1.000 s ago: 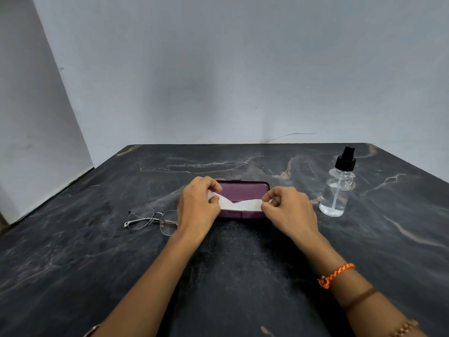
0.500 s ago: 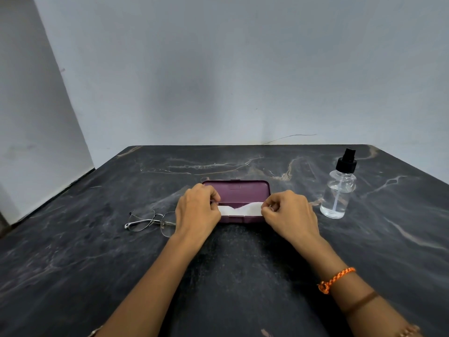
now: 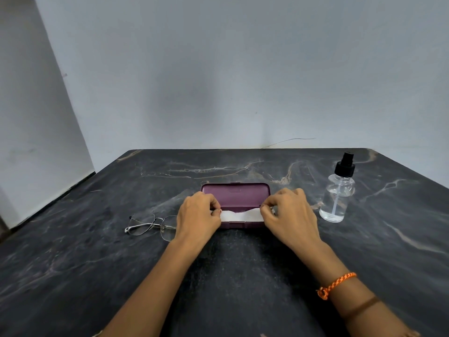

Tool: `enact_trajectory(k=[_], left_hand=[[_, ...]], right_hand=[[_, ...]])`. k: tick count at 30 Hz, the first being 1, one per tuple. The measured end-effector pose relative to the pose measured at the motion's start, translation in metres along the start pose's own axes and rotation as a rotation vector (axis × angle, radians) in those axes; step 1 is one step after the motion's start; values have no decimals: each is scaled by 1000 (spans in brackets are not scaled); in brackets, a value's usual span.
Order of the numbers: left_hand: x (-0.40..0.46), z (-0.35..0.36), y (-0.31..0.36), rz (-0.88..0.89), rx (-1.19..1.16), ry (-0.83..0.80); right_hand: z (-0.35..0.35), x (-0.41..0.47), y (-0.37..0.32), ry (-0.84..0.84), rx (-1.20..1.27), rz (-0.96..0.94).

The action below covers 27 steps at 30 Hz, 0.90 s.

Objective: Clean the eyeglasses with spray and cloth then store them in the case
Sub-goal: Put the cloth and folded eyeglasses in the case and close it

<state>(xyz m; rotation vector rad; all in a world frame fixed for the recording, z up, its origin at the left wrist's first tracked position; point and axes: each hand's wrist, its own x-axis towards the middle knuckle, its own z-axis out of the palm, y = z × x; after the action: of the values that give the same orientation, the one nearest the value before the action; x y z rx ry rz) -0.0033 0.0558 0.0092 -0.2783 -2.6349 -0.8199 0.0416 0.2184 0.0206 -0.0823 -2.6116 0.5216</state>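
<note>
A maroon glasses case (image 3: 235, 194) lies open in the middle of the dark marble table (image 3: 218, 276), its lid standing up at the back. A white cloth (image 3: 241, 216) is stretched across the case's lower half. My left hand (image 3: 198, 217) pinches the cloth's left end and my right hand (image 3: 290, 215) pinches its right end. Thin metal-framed eyeglasses (image 3: 150, 224) lie on the table just left of my left hand, partly hidden behind it. A clear spray bottle (image 3: 339, 193) with a black nozzle stands to the right of the case.
Pale walls close off the table at the back and left. The table's left edge runs diagonally beside a wall panel (image 3: 36, 117). An orange braided band (image 3: 336, 284) circles my right wrist.
Both hands have lowered the cloth from above the case down into its lower half, and it now lies flatter. Glasses and bottle have not moved.
</note>
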Motion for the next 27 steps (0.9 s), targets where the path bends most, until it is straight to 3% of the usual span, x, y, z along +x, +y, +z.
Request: enact_trajectory(k=[6, 12, 16, 19, 27], left_hand=[[0, 0, -1, 13, -44, -1], [-1, -1, -1, 16, -46, -10], [-4, -5, 2, 33, 75, -40], [-7, -9, 5, 30, 171, -33], [-8, -13, 5, 43, 108, -59]], right_hand=[[3, -5, -2, -107, -40, -93], [1, -4, 0, 7, -36, -33], [1, -2, 3, 28, -125, 6], [3, -2, 4, 8, -187, -49], [6, 0, 4, -54, -221, -61]])
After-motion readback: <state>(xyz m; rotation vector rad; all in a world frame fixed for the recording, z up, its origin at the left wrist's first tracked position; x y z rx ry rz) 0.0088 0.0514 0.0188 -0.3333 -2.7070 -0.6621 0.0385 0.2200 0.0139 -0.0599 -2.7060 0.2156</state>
